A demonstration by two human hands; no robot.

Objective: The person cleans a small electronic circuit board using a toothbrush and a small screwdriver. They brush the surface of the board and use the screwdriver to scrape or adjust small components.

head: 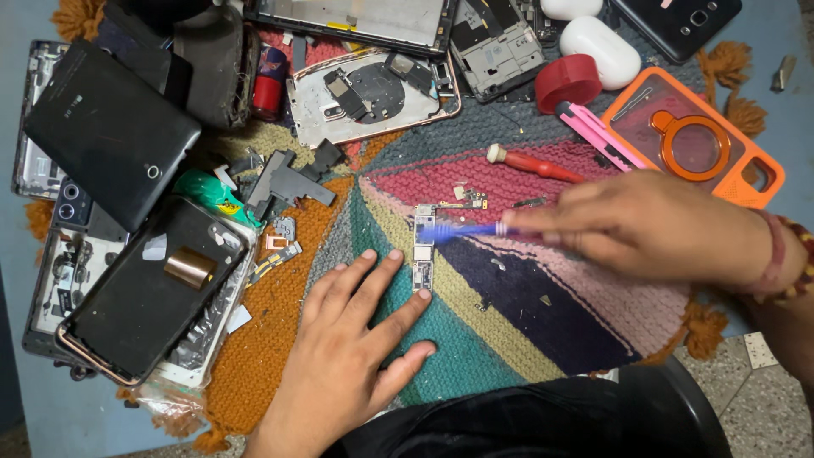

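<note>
A green crumpled packet (208,193) with a yellow label lies among phone parts, left.

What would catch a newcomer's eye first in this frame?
At the centre, the right hand holds a blue brush over a narrow circuit board, which the left hand steadies on a colourful knitted mat. Opened phones and loose parts crowd the left side and top edge, and an orange phone case lies at upper right.
</note>
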